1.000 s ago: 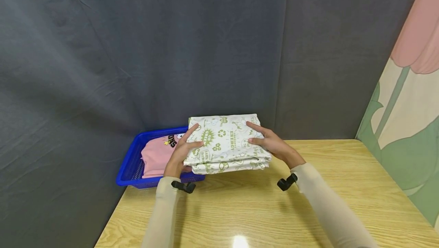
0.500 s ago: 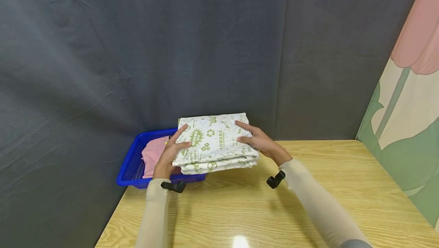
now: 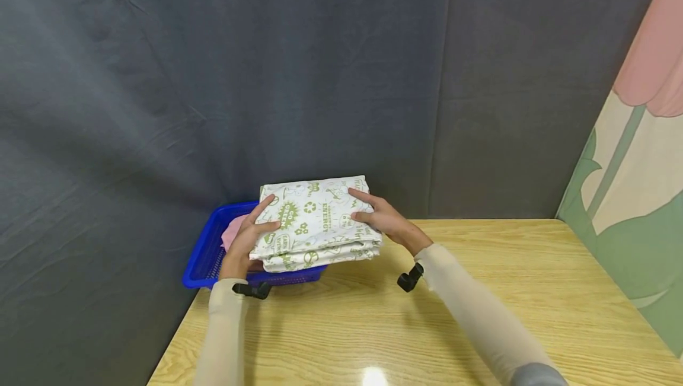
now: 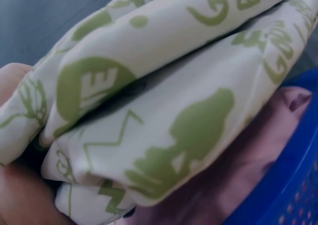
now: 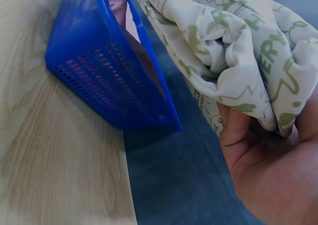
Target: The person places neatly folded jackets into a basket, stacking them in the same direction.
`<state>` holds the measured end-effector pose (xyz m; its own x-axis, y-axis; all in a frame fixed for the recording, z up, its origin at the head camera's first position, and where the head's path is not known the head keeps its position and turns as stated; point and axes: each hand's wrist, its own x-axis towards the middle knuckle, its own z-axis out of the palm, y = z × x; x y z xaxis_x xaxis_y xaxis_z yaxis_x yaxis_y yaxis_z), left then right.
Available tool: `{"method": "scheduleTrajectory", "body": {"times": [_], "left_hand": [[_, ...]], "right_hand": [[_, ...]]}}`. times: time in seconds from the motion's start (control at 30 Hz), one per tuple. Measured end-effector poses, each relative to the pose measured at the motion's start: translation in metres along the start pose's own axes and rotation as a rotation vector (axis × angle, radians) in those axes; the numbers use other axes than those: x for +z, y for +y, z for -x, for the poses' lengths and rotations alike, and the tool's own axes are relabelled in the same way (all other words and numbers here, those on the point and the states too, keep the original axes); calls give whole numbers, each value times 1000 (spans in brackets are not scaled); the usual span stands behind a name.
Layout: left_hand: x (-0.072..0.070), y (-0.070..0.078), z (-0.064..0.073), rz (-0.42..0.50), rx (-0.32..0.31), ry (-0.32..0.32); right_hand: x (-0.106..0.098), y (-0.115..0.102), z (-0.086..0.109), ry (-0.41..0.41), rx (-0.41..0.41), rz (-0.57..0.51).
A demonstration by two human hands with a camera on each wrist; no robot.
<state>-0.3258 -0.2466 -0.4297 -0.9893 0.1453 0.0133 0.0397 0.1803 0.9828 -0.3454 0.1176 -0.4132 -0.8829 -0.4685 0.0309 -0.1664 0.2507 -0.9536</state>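
Note:
A white folded cloth (image 3: 315, 214) with green print, thick with several layers, is held up between both hands. My left hand (image 3: 246, 242) grips its left side, thumb and a finger on top and the other fingers underneath. On the opposite side my right hand (image 3: 388, 220) grips it the same way; in the right wrist view, fingers curl under the rolled layers. Below the cloth's left part stands a blue plastic basket (image 3: 200, 261) with pink fabric (image 3: 230, 233) in it, mostly hidden. In the left wrist view the cloth overlaps the pink fabric (image 4: 278, 120) and the basket rim (image 4: 278, 185).
The basket stands at the back left of a light wooden table (image 3: 341, 327), close to a dark grey curtain (image 3: 320, 77). At the right is a wall panel with a flower picture (image 3: 635, 226). Black straps (image 3: 411, 278) sit on both wrists.
Both hands have carried the folded cloth leftward, from beside the basket to over it. More of the pink fabric is now covered from view. The basket has stayed in place.

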Motion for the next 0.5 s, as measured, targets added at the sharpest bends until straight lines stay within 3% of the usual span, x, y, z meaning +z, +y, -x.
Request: {"method": "scheduleTrajectory", "body": {"times": [0.23,0.5], "left_hand": [[-16,-5,2,-21,-13,10],[-34,-12,7,-50,-82,80]], "right_hand": [[14,-5,-13,-14,6,2],[32,-9,-26,-10,6,22]]}}
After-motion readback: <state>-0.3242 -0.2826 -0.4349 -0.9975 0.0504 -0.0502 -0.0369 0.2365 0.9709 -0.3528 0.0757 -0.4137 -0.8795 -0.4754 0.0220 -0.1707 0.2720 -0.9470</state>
